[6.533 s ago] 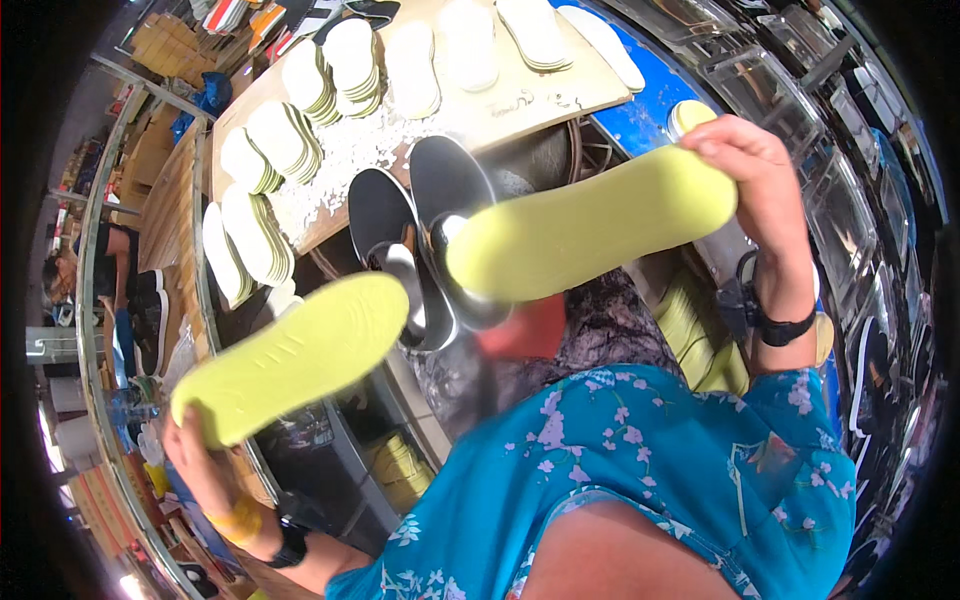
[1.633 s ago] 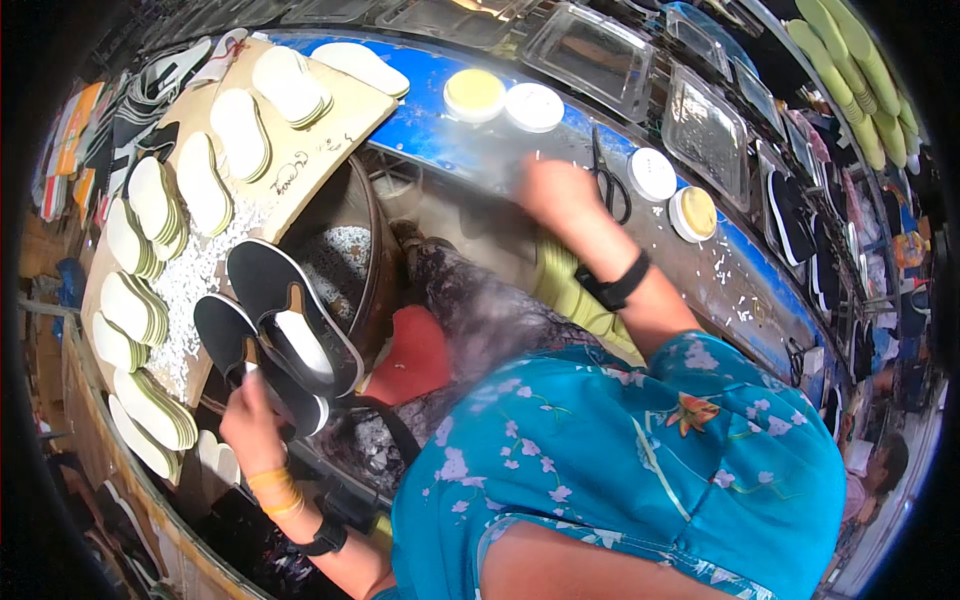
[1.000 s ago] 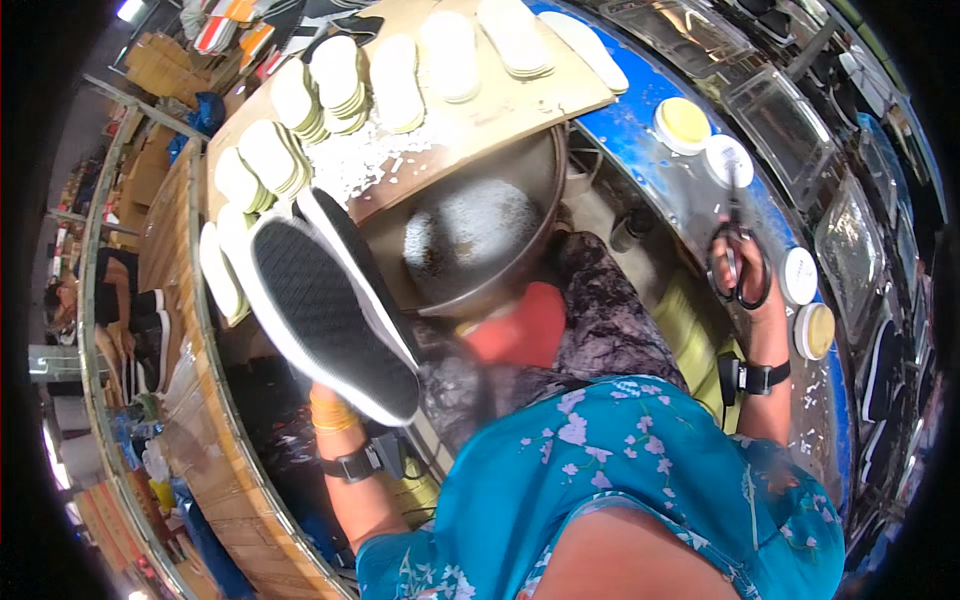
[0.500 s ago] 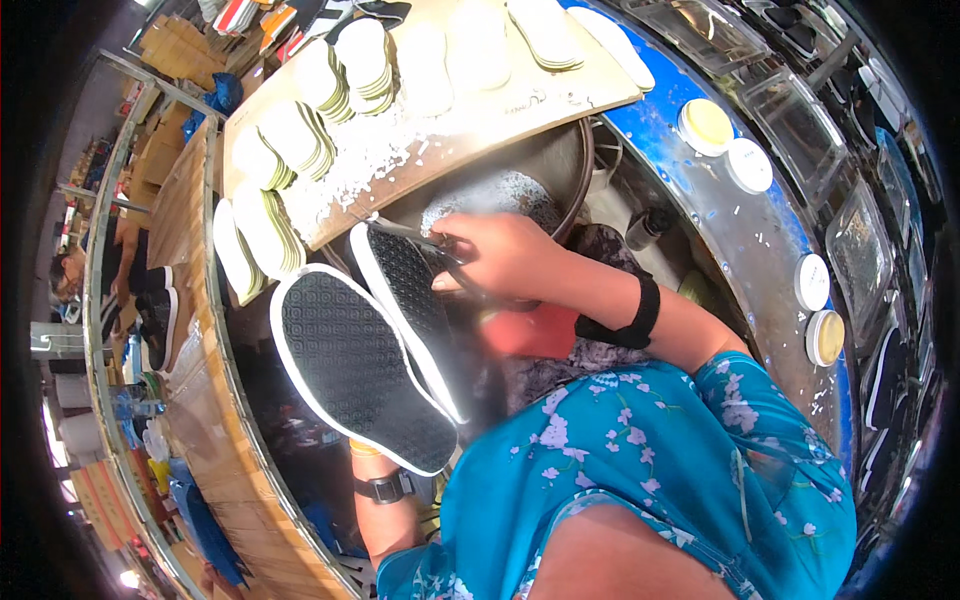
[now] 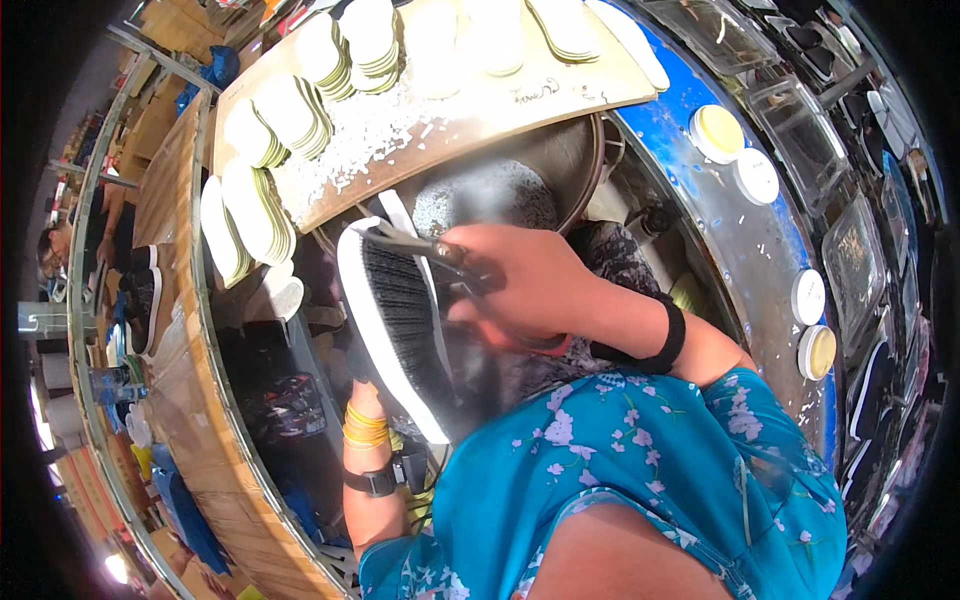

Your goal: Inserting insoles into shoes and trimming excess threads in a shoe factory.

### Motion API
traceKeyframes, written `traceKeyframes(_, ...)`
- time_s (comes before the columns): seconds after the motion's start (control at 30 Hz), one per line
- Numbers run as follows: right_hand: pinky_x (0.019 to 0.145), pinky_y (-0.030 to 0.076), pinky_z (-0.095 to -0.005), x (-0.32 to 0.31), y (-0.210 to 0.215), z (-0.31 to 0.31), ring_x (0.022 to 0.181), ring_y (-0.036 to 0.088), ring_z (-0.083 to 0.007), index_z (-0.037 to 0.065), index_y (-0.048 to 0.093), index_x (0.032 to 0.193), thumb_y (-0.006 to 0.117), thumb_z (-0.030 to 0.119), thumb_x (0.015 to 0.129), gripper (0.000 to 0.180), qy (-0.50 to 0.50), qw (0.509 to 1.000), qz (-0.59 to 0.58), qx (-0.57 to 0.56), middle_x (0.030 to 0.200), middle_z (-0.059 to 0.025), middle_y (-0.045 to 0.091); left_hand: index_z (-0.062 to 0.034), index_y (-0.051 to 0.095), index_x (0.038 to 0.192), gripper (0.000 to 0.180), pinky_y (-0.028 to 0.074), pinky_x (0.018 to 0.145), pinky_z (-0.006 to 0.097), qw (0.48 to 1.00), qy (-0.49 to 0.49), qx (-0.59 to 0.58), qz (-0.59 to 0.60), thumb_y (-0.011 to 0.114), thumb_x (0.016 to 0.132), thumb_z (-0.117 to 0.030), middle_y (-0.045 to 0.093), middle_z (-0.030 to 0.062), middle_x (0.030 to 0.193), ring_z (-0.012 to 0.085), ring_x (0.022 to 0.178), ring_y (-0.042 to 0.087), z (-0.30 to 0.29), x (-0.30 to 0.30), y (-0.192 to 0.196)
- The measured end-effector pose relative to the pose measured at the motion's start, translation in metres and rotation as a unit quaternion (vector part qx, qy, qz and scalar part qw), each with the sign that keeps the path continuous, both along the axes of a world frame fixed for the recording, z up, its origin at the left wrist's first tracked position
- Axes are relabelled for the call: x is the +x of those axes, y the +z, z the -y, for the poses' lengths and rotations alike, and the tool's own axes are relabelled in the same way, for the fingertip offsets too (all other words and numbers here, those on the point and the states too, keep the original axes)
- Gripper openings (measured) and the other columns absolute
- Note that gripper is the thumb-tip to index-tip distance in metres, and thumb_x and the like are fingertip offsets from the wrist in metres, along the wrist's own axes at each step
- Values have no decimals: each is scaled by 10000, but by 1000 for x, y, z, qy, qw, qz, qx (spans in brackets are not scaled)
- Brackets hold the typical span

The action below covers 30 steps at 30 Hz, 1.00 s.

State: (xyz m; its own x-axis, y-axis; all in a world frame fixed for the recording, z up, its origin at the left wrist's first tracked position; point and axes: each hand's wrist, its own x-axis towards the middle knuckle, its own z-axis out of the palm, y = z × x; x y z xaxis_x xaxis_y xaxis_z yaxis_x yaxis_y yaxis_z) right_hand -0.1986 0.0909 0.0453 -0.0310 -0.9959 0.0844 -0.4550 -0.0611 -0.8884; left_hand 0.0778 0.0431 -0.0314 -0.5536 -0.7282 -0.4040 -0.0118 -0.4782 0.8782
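A shoe with a black textured sole and a white rim is held up, tilted, with its sole in view. Part of a second white rim shows behind its upper end. My left hand is behind the shoe and supports it; its fingers are hidden. A yellow band stack and a dark watch are on that wrist. My right hand is closed on a dark metal scissors-like tool, whose tip lies at the white rim near the shoe's upper end.
Beyond my hands is a round metal basin with white scraps in it. A board bears stacks of pale insoles and loose scraps. Round tubs stand on the blue-edged table at right. A wooden shelf runs along the left.
The two soles lay side by side; now one shoe is turned and mostly covers the other. My right hand has moved slightly right and down, with the tool at the rim.
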Motion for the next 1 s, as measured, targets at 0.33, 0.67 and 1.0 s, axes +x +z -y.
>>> traceKeyframes(0.33, 682, 473, -356, -45, -30, -21, 803, 610, -304, 94, 571, 1055, 670, 323, 714, 422, -170, 984, -57, -17, 866, -160, 619, -3, 482, 1146, 448, 495, 747, 278, 998, 37, 53, -19, 496, 871, -357, 587, 91, 995, 167, 868, 570, -1, -14, 15)
traceKeyframes(0.67, 769, 440, -426, -245, -96, -235, 911, 568, -388, 30, 560, 1032, 623, 286, 739, 394, -554, 721, -327, 256, 924, -234, 606, -2, 472, 1159, 458, 502, 734, 281, 978, 91, 125, -142, 491, 874, -359, 586, 100, 1006, 163, 852, 577, 7, -31, 18)
traceKeyframes(1.0, 778, 459, -389, -217, -45, -167, 903, 591, -331, 61, 545, 1120, 606, 333, 730, 480, -422, 789, -324, 305, 992, -207, 599, -1, 461, 1173, 467, 509, 720, 284, 967, 104, 134, -189, 486, 877, -362, 585, 108, 1018, 160, 837, 584, 28, -69, 26)
